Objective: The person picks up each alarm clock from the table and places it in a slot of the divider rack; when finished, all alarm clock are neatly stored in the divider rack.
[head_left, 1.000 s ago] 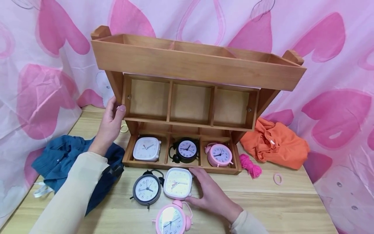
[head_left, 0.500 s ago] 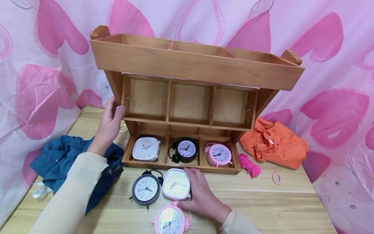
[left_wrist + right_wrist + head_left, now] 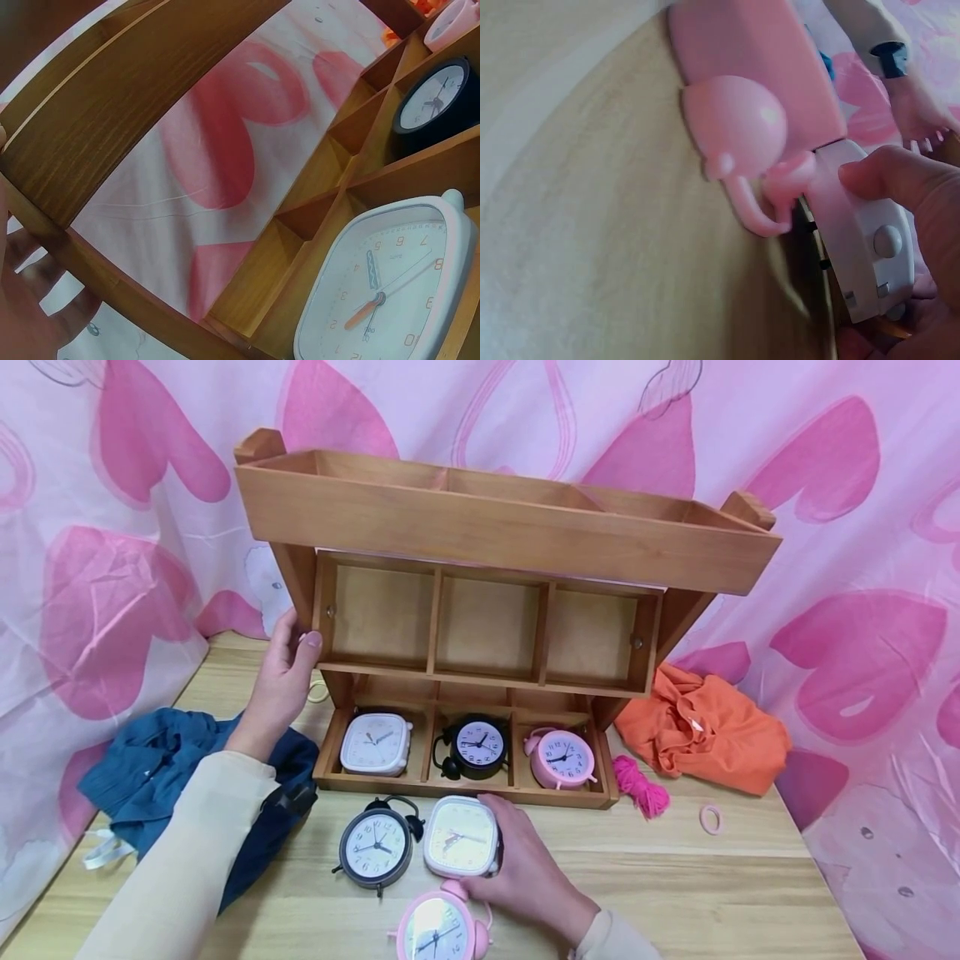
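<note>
My left hand (image 3: 276, 689) grips the left side of a tiered wooden shelf (image 3: 510, 535), thumb in front. My right hand (image 3: 528, 868) holds a white square alarm clock (image 3: 460, 837) by its edges. In the right wrist view, the thumb presses one side of this white clock (image 3: 855, 240), near its back knobs. Left of it stands a dark grey twin-bell alarm clock (image 3: 375, 847); nearer me is a pink twin-bell clock (image 3: 435, 931). The shelf's bottom row holds another white square clock (image 3: 375, 743), a black clock (image 3: 478, 745) and a second pink clock (image 3: 564, 758).
Blue clothing (image 3: 165, 768) lies left of the shelf, partly behind my left forearm. Orange cloth (image 3: 705, 727), a bundle of magenta yarn (image 3: 641, 787) and a pink ring (image 3: 711, 819) lie to the right. A heart-patterned curtain (image 3: 840, 560) hangs behind.
My right hand has closed in around the white square clock, its thumb moving towards the near pink clock's bell. The white clock has shifted slightly right. My left hand stays on the shelf.
</note>
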`<state>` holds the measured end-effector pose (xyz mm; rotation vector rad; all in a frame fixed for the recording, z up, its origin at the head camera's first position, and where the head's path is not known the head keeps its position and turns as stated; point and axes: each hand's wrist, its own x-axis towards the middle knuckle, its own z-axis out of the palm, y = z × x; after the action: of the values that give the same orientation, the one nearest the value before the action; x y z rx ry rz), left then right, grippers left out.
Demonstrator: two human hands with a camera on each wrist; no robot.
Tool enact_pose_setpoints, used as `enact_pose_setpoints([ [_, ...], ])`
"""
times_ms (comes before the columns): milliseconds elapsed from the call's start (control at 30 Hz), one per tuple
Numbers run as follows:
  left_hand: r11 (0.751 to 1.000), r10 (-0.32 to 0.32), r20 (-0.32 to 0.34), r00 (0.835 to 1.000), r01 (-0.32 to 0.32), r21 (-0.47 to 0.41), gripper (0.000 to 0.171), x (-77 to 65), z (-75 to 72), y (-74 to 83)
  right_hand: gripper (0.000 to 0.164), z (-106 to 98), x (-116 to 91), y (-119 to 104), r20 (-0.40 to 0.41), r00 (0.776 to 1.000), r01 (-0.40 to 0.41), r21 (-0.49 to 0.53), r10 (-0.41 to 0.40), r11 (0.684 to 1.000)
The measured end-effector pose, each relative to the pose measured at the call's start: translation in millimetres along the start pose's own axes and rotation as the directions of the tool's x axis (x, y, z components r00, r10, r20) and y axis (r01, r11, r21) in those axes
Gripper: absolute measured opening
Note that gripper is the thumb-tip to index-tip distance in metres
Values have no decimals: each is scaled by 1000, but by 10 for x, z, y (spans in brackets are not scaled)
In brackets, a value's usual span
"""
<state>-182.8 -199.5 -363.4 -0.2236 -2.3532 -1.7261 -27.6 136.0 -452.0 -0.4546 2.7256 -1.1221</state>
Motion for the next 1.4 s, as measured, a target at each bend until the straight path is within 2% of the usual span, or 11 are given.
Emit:
enact_pose_setpoints([
  [200, 1000, -4, -1, 1000, 4, 4, 56, 4, -7, 2, 106, -236, -76, -109, -133, 991, 19, 36, -14, 999],
  [300, 1000, -7, 0, 1000, 7, 5, 56, 2, -9, 4, 108, -430, -63, -176, -239, 968, 89, 28, -79, 996],
  [367, 1000, -12, -1, 1000, 12, 8, 56, -2, -9, 3, 109, -586, -29, -208, -321, 937, 151, 7, -141, 988],
  [533, 1000, -23, 5, 1000, 23, 18, 57, -8, -4, -3, 106, -1003, 105, -251, -522, 824, 249, -13, -219, 968],
  [667, 999, -23, 10, 1000, 23, 23, 57, -8, -3, -8, 101, -1327, 250, -230, -637, 753, 226, 14, -165, 974],
  [733, 999, -22, 11, 1000, 22, 25, 58, -9, -3, -8, 100, -1462, 332, -196, -680, 721, 177, -8, -135, 984],
  [833, 1000, -14, 8, 1000, 14, 19, 58, -11, -4, -3, 98, -1613, 476, -139, -713, 692, 131, -27, -111, 991],
  [1033, 1000, 2, -7, 1000, -2, 0, 56, -11, 5, 22, 93, -1725, 717, -80, -735, 657, 130, -106, -166, 986],
  [1133, 1000, 3, -9, 1000, -3, -8, 55, -13, 9, 31, 94, -1725, 782, -82, -730, 659, 101, -155, -183, 983],
  [1200, 1000, 2, -7, 1000, -2, -6, 55, -17, 8, 32, 96, -1723, 805, -90, -719, 672, 67, -179, -177, 982],
  [1400, 1000, -3, 0, 1000, 3, -7, 56, -17, 7, 35, 98, -1752, 807, -132, -658, 736, 1, -235, -159, 972],
])
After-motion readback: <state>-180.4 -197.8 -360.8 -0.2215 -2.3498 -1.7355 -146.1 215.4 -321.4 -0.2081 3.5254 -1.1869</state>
